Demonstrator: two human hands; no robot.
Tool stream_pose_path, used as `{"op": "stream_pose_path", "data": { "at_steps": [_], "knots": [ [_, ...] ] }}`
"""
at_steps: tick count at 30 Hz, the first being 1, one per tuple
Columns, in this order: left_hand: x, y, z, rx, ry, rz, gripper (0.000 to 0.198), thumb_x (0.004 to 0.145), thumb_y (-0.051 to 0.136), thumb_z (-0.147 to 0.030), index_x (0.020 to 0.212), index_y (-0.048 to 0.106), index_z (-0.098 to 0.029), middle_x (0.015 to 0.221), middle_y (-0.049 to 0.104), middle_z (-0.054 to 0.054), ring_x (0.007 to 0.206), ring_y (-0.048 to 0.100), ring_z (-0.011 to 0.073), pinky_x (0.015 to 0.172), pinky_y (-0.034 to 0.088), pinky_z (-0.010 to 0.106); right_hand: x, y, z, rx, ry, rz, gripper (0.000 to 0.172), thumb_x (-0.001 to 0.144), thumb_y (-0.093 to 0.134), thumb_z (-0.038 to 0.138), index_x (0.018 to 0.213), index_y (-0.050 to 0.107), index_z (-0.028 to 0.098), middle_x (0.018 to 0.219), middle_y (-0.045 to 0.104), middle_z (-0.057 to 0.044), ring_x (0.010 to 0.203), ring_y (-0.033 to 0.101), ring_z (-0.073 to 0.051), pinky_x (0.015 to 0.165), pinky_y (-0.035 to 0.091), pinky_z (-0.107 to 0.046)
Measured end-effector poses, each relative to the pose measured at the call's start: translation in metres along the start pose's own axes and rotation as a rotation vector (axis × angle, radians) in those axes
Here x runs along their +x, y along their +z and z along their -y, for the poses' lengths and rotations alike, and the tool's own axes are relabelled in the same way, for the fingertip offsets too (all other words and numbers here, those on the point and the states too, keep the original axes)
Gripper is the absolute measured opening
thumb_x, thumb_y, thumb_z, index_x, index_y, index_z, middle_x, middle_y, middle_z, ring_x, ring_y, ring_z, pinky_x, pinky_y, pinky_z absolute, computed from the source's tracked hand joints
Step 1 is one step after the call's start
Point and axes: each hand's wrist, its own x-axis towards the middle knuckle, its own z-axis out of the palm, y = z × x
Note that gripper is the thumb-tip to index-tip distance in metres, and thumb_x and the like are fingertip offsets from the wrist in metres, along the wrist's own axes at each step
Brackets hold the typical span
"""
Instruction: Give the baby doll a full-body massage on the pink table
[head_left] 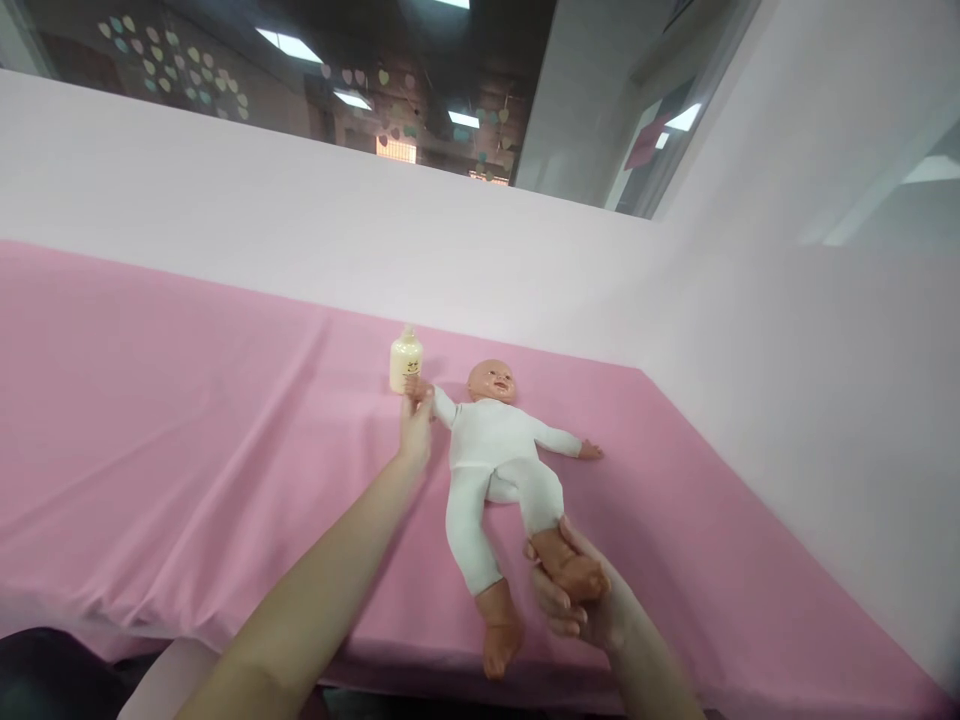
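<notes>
The doll is laid face-up on pink cloth. Its far-left hand is held by the left hand, its near-right foot cupped by the right hand; twisting should be avoided.

A doll lies on cloth, right of a bottle.

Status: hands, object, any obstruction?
Left hand holds white-clothed baby doll near right wrist; right hand cups left ankle. Doll face-up. Cream rounded bottle just beyond left hand.
</notes>
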Motion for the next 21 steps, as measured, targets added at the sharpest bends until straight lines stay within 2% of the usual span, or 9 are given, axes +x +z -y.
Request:
{"op": "stream_pose_path", "data": {
  "at_steps": [2, 4, 7, 8, 10, 13, 16, 18, 21],
  "knots": [
    [-0.014, 0.010, 0.004, 0.144, 0.172, 0.168, 0.016, 0.091, 0.069, -0.034, 0.101, 0.061, -0.024, 0.106, 0.067, 0.005, 0.106, 0.065, 0.0206, 0.098, 0.052, 0.036, 0.008, 0.003, 0.023, 0.005, -0.073, 0.070, 0.053, 0.096, 0.055, 0.071, 0.101, 0.055, 0.019, 0.060, 0.057, 0.007, 0.039, 0.024, -0.005, 0.043, 0.022, -0.020],
    [-0.027, 0.014, 0.008, 0.330, 0.311, 0.386, 0.012, 0.093, 0.065, -0.033, 0.099, 0.063, -0.023, 0.105, 0.068, 0.007, 0.107, 0.063, 0.0228, 0.104, 0.049, 0.042, 0.023, 0.002, 0.043, 0.004, -0.063, 0.118, 0.053, 0.099, 0.049, 0.070, 0.101, 0.055, 0.017, 0.060, 0.055, 0.007, 0.040, 0.019, -0.005, 0.042, 0.022, -0.019],
    [-0.041, 0.012, 0.010, 0.660, 0.411, 0.706, 0.022, 0.093, 0.059, -0.026, 0.113, 0.068, -0.023, 0.127, 0.068, 0.012, 0.132, 0.054, 0.0307, 0.119, 0.035, 0.056, 0.050, -0.008, 0.064, 0.030, -0.091, 0.124, 0.053, 0.102, 0.044, 0.068, 0.099, 0.056, 0.016, 0.060, 0.051, 0.009, 0.041, 0.015, -0.004, 0.043, 0.024, -0.016],
    [-0.042, 0.010, 0.010, 0.750, 0.418, 0.765, 0.027, 0.092, 0.058, -0.023, 0.117, 0.068, -0.024, 0.135, 0.066, 0.012, 0.140, 0.048, 0.0328, 0.122, 0.028, 0.060, 0.058, -0.012, 0.067, 0.026, -0.095, 0.108, 0.053, 0.103, 0.043, 0.067, 0.099, 0.056, 0.016, 0.060, 0.051, 0.009, 0.041, 0.016, -0.004, 0.044, 0.025, -0.016],
    [-0.041, 0.007, 0.010, 0.839, 0.421, 0.797, 0.031, 0.091, 0.057, -0.019, 0.120, 0.068, -0.026, 0.141, 0.063, 0.010, 0.147, 0.042, 0.0338, 0.125, 0.020, 0.063, 0.069, -0.019, 0.070, 0.017, -0.107, 0.071, 0.054, 0.104, 0.039, 0.066, 0.098, 0.058, 0.015, 0.059, 0.051, 0.008, 0.042, 0.017, -0.004, 0.044, 0.026, -0.015],
    [-0.032, 0.006, 0.014, 0.747, 0.440, 0.725, 0.024, 0.094, 0.054, -0.024, 0.116, 0.065, -0.024, 0.127, 0.067, 0.011, 0.133, 0.054, 0.0292, 0.122, 0.031, 0.056, 0.068, -0.024, 0.062, -0.023, -0.098, 0.031, 0.062, 0.106, 0.026, 0.067, 0.097, 0.058, 0.015, 0.058, 0.051, 0.007, 0.041, 0.019, -0.004, 0.045, 0.026, -0.017],
    [-0.019, 0.004, 0.021, 0.543, 0.396, 0.454, 0.015, 0.099, 0.050, -0.034, 0.105, 0.057, -0.022, 0.110, 0.065, 0.010, 0.116, 0.061, 0.0240, 0.113, 0.044, 0.046, 0.048, -0.024, 0.043, -0.101, -0.070, 0.021, 0.061, 0.104, 0.030, 0.071, 0.095, 0.057, 0.017, 0.055, 0.052, 0.007, 0.038, 0.021, -0.004, 0.044, 0.027, -0.019],
    [-0.010, 0.000, 0.027, 0.435, 0.301, 0.268, 0.018, 0.100, 0.052, -0.041, 0.104, 0.053, -0.023, 0.112, 0.064, 0.009, 0.119, 0.060, 0.0224, 0.112, 0.044, 0.042, 0.031, -0.027, 0.024, -0.148, -0.062, 0.011, 0.057, 0.100, 0.042, 0.073, 0.097, 0.057, 0.018, 0.054, 0.055, 0.007, 0.035, 0.022, -0.005, 0.042, 0.028, -0.020],
    [0.002, -0.011, 0.035, 0.303, 0.101, 0.082, 0.027, 0.098, 0.058, -0.046, 0.114, 0.051, -0.025, 0.122, 0.064, 0.010, 0.125, 0.060, 0.0227, 0.110, 0.046, 0.038, 0.008, -0.037, -0.008, -0.193, 0.003, -0.037, 0.063, 0.091, 0.047, 0.082, 0.093, 0.057, 0.019, 0.050, 0.054, 0.008, 0.034, 0.025, -0.007, 0.042, 0.032, -0.023]
  ]
}}
